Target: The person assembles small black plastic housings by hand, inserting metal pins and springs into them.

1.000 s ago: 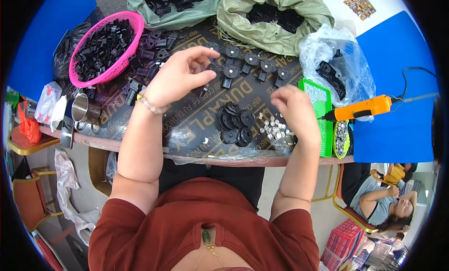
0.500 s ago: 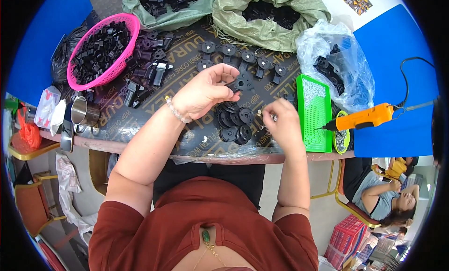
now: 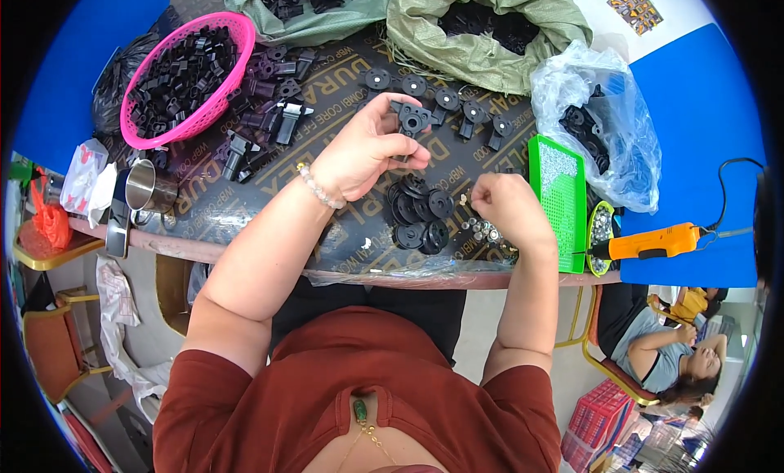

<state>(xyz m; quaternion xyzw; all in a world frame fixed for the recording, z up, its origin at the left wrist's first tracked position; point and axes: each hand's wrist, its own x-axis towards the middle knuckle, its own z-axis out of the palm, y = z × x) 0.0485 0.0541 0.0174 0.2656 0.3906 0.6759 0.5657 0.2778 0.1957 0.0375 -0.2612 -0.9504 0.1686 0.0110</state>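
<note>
Between the fingers and thumb of my left hand [image 3: 367, 150] is a black plastic part [image 3: 412, 118] with a round hole in its middle, raised above the table. My right hand [image 3: 513, 207] is closed in a pinch, its fingertips curled down; whatever they hold, if anything, is hidden. Beside and under that hand lie small metal pieces [image 3: 483, 229]. A pile of round black discs [image 3: 420, 216] sits between my two hands. Beyond the left hand, several black parts with round heads [image 3: 446, 100] are set out in a row.
At left are a pink basket [image 3: 237, 73] of black parts, loose black parts [image 3: 253, 85] and a steel mug [image 3: 163, 187]. Green sacks [image 3: 563, 24] stand behind. At right are a green tray [image 3: 572, 256], a clear bag [image 3: 637, 154], a small yellow-green basket [image 3: 600, 265] and an orange electric screwdriver [image 3: 653, 243].
My left hand has lifted the black part a little farther from me and turned it. More of the small metal pieces show beside my right hand. The whole view has shifted slightly.
</note>
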